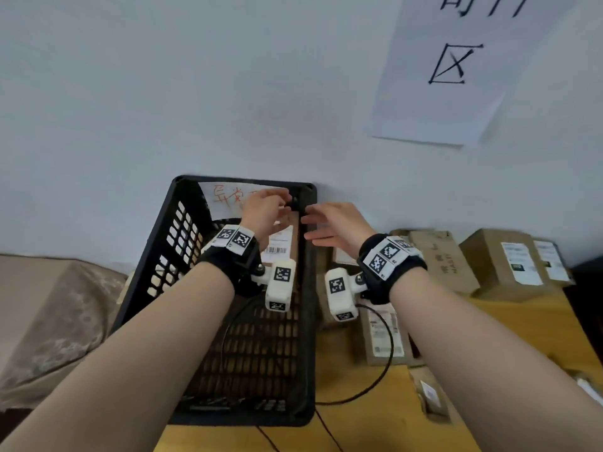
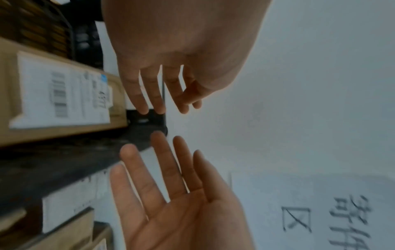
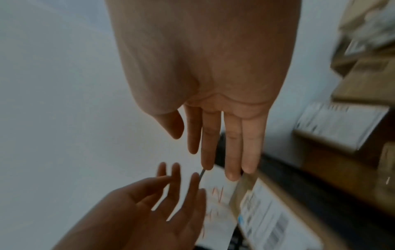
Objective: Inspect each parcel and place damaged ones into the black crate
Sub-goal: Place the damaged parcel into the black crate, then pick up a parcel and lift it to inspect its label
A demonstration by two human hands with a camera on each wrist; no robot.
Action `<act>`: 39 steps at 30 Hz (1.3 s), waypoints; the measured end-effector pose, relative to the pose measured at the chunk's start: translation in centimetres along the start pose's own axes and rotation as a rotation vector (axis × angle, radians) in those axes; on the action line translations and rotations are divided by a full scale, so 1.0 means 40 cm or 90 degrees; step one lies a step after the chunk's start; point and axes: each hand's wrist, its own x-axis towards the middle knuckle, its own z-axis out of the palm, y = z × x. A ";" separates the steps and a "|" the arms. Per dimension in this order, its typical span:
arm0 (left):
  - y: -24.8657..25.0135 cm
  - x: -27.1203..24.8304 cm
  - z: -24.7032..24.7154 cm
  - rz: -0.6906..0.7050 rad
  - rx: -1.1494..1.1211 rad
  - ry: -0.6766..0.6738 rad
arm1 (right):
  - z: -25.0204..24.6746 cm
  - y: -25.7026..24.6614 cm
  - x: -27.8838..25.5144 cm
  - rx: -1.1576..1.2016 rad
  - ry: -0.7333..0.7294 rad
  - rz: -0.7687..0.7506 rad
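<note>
Both hands, left hand (image 1: 261,210) and right hand (image 1: 336,226), hovered open and empty over the black crate (image 1: 156,256); 1 parcel (image 1: 280,243) lay just beneath the left, its long axis pointing away.

- White wall sheet (image 1: 456,66) up and right of the hands: black handwritten 区; characters above it cropped.
- White sheet (image 1: 225,199) on black crate (image 1: 156,256) far wall, behind left hand (image 1: 264,210): red handwriting, unreadable.
- Parcel labels (image 1: 518,262): barcodes, print too blurred.
</note>
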 end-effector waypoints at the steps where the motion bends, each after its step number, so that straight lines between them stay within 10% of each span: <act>1: 0.009 -0.016 0.045 0.011 -0.002 -0.006 | -0.048 0.001 -0.016 -0.008 0.012 0.001; 18: -0.300 -0.095 0.712 -0.132 0.146 -0.017 | -0.853 0.297 -0.062 -0.151 0.121 0.114; 28: -0.468 -0.052 0.789 -0.270 0.222 -0.070 | -0.898 0.446 0.022 -0.091 0.003 0.216; 39: -0.350 -0.138 0.779 -0.180 0.145 -0.095 | -0.886 0.356 -0.038 0.051 0.073 0.170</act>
